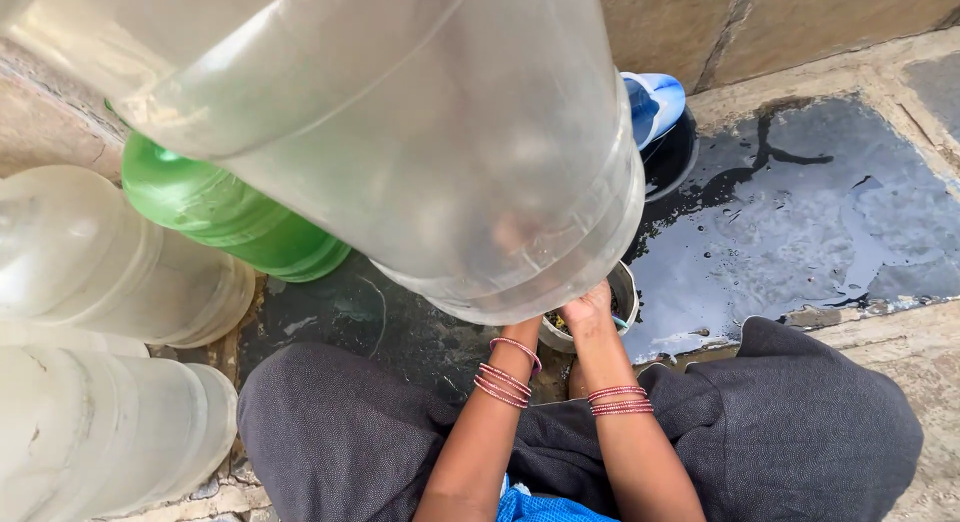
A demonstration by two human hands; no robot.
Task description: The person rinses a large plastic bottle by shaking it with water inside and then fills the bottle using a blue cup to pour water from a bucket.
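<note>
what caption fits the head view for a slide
Both hands, right hand and left hand, lift a large clear water jug above wet stone paving.

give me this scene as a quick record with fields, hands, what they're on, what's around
setting: wet stone floor beside a stone wall
main thing: large clear water jug, tilted, its base toward the person
left hand: mostly hidden under the jug's base, grip cannot be told
right hand: against the jug's lower rim, above a small metal cup
wrists: red bangles on both
nearby: green jug lying behind; two more clear jugs at the left; blue scoop in a dark basin
clothing: grey garment over the knees
</note>
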